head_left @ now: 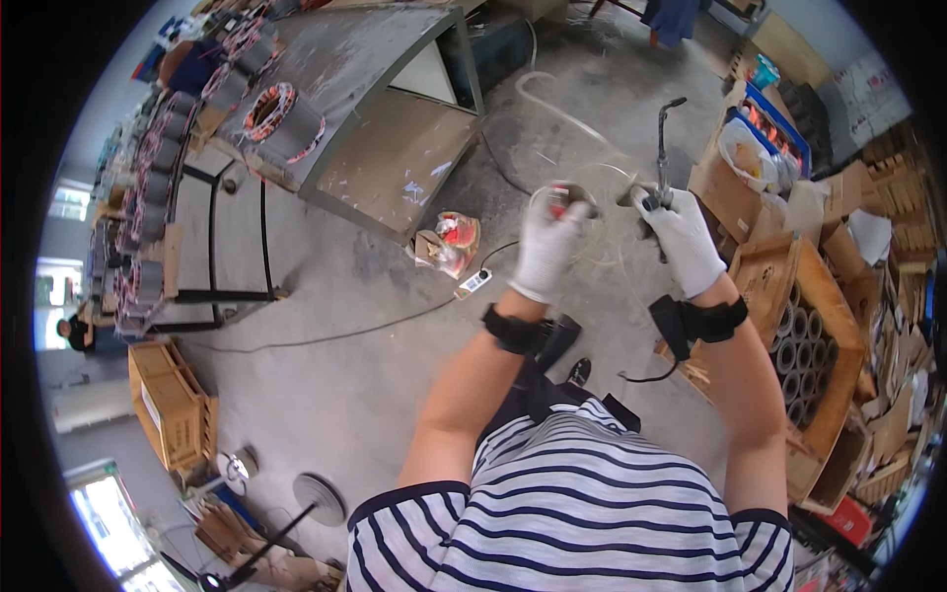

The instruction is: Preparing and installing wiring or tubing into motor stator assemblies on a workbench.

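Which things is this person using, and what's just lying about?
Apparently in use:
dark tool with a bent tip, in the right hand
blurred thing, in the left hand

Seemingly lying about:
plastic bag
left-side wooden crate
grey cylinder

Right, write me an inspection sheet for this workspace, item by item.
Surface: grey floor, stained in places.
Job's things: dark long-necked tool; small round thing, dark and red, too blurred to identify.
Clutter: plastic bag with red showing, on the floor; cardboard heaped at the right.
Hands: both white-gloved; left hand grips the small round thing, right hand holds the tool.
Cables: black cable crosses the floor to a white power strip; pale hose curves toward the hands.
Surroundings: metal bench, upper left; wooden crate of grey tubes, right.
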`<state>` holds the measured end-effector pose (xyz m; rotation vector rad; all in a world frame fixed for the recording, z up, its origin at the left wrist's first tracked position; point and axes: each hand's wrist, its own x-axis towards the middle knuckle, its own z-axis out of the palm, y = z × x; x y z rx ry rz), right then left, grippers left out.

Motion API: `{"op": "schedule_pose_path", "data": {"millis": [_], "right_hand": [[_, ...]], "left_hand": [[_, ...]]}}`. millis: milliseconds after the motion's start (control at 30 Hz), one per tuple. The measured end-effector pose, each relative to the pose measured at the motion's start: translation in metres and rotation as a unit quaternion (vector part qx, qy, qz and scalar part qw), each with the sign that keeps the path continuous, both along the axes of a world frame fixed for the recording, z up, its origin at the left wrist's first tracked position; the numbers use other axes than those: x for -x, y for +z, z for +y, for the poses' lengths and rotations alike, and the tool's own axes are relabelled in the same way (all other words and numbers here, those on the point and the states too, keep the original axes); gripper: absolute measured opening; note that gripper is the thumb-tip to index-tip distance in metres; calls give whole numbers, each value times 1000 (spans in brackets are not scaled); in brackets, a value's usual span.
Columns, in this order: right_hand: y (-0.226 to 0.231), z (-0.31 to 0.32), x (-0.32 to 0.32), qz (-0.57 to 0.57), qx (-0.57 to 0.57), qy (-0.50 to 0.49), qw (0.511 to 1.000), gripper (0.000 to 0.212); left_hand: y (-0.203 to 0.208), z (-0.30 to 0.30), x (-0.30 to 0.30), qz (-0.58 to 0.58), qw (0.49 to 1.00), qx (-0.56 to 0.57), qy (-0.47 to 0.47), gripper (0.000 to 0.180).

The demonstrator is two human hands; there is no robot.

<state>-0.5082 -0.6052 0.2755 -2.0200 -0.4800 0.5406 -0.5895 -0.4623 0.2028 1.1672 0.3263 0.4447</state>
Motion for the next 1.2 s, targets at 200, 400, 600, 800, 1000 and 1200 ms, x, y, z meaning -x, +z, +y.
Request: {"op": "schedule_pose_path", "data": {"millis": [200,400,600,800,1000,1200], "right_hand": [[15,-6,-21,157,-170,-85,969,15],[77,-34,-39,224,-252,-10,941,21],[115,-51,-22,188,-244,1,951,28],[142,-82,5,100,-225,-46,968,30],[176,-140,17,-96,-193,-115,970,34],[263,-247,28,-93,-226,-121,962,31]], "left_hand": [[14,-55,-2,-41,954,-278,105,21],[-48,2,31,106,977,-42,182,25],[-49,-14,8,87,948,-217,217,30],[11,-48,-19,59,961,-254,94,36],[-29,-44,-36,73,901,-422,-73,23],[-109,23,-36,160,874,-460,-3,15]]}}
